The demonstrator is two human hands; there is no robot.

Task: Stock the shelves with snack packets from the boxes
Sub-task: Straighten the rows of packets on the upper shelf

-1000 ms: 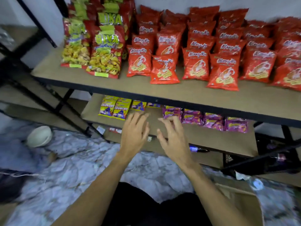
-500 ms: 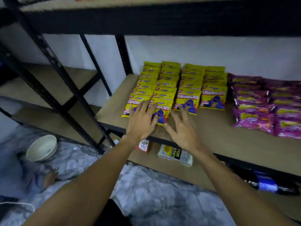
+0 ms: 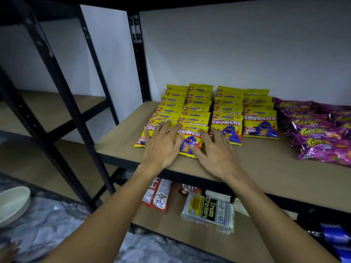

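Centre frame, middle shelf (image 3: pixel 256 173): we lay our left hand (image 3: pixel 161 147) and right hand (image 3: pixel 216 150), fingers straight and gripping nothing, flat on the front yellow Crunchy packets (image 3: pixel 191 138), likely squaring overlapped rows. Purple packets (image 3: pixel 322 141) lie right.

The right edge cuts off the purple snack packets (image 3: pixel 322 147).

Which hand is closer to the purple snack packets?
Right. The right hand rests on the yellow packets, a gap left of the purple packets; the left hand sits farther left.
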